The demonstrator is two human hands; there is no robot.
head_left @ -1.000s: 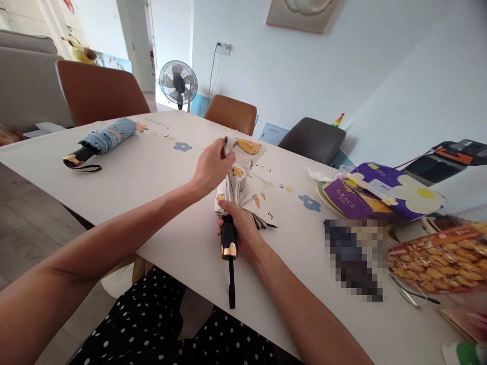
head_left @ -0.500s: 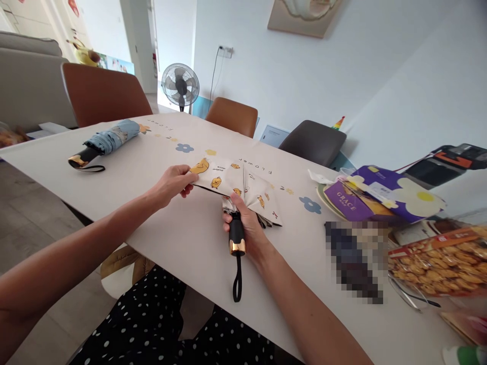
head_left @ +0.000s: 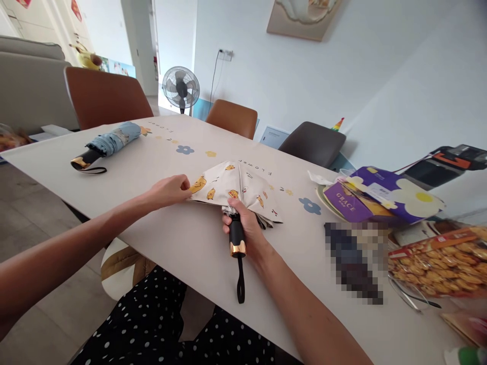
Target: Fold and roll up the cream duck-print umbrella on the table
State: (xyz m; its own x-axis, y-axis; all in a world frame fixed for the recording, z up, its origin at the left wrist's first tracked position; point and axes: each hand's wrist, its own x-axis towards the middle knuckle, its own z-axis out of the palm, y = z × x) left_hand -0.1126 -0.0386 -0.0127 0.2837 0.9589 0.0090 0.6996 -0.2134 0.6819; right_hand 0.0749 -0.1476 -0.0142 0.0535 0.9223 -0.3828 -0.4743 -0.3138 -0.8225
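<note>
A white folding umbrella [head_left: 220,185] with yellow cartoon figures lies collapsed on the table, its canopy folds loose and spread to both sides. My right hand [head_left: 246,223] is wrapped round the base of the canopy, just above the black handle [head_left: 237,238] with its copper-coloured end; the thumb rests on the fabric. A black wrist strap hangs from the handle toward me. At the canopy's left edge, my left hand [head_left: 171,191] pinches the cloth between closed fingers. A second umbrella, light blue [head_left: 117,138] and furled, rests at the table's far left.
The pale table [head_left: 182,228] has printed flowers. To the right are a purple box [head_left: 353,197], a bag of cookies [head_left: 445,261], glasses [head_left: 409,294] and a blurred-out item. Brown chairs [head_left: 108,96] and a fan [head_left: 181,87] stand beyond the table.
My left hand has moved slightly down and left with the canopy edge, so that panel now slopes outward and lower. My right hand stays at the same place on the umbrella.
</note>
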